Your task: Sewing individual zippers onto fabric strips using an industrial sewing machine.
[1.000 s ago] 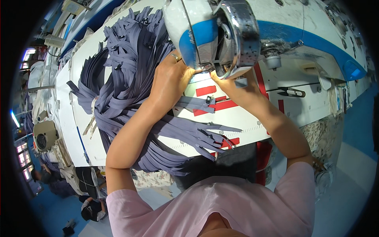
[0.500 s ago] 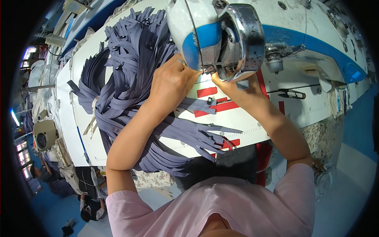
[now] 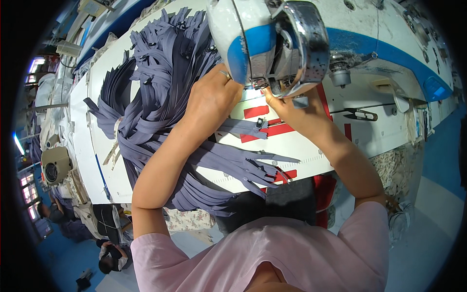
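Slow, even guiding, clear of moving parts, would serve best beneath the sewing machine (image 3: 255,41) at upper center, where the left hand (image 3: 214,97) is curled and the right hand (image 3: 294,111) partly bent, any grip hidden; slate-blue zippers (image 3: 170,73) fan across the tabletop (image 3: 82,155), left of center.

I saw slate-blue zippers (image 3: 160,100) heaped toward ten o'clock in a thick, looping bundle, black sliders showing here and there, loose ends fanned toward four o'clock. Near one o'clock stood the sewing machine's white-and-blue head (image 3: 260,40), chrome-fronted and speckled with wear.
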Demonstrator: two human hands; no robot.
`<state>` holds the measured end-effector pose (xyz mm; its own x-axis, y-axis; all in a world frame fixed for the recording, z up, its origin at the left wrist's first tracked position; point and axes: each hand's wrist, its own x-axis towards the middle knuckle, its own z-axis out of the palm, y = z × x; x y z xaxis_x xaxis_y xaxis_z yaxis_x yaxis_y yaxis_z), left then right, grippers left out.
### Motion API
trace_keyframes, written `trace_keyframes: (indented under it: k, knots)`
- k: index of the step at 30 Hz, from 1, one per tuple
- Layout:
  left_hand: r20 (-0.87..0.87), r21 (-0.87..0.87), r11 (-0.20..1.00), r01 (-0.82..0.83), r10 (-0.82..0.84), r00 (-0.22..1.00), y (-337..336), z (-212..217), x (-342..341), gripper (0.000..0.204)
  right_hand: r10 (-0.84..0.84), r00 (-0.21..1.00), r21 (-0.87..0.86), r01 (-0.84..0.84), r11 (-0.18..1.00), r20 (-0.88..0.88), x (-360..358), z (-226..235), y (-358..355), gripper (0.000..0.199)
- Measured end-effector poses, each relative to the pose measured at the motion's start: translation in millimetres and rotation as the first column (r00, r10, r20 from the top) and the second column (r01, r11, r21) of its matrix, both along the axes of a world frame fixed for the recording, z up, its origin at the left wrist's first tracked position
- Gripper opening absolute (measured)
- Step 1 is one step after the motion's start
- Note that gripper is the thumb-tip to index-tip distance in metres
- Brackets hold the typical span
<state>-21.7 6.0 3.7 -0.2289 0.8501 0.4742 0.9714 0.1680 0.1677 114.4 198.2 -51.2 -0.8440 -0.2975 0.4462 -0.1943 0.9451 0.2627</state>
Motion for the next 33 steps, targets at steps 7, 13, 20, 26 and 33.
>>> trace_keyframes:
  k: [7,13,20,26,33]
  knots:
    - [0.139,-0.088,0.993,-0.074,0.086,0.987,-6,-3,0,0.014,0.113,0.926,-0.893,0.307,0.328,0.36,-7,45,-19,0.033]
    - [0.177,-0.076,0.996,-0.052,0.065,0.982,-1,-3,0,0.014,0.154,0.976,-0.922,0.083,0.378,0.151,-13,17,-2,0.025]
    - [0.199,-0.074,0.996,-0.046,0.06,0.978,-5,1,2,0.014,0.099,0.987,-0.842,0.053,0.537,0.126,-9,32,-12,0.022]
    - [0.214,-0.093,0.995,-0.037,0.056,0.975,-7,1,0,0.015,0.051,0.764,-0.672,0.531,0.516,0.643,-5,54,-14,0.048]
    - [0.212,-0.065,0.998,-0.012,0.026,0.977,-8,1,0,0.014,0.099,0.902,-0.79,0.31,0.529,0.42,-6,48,-12,0.034]
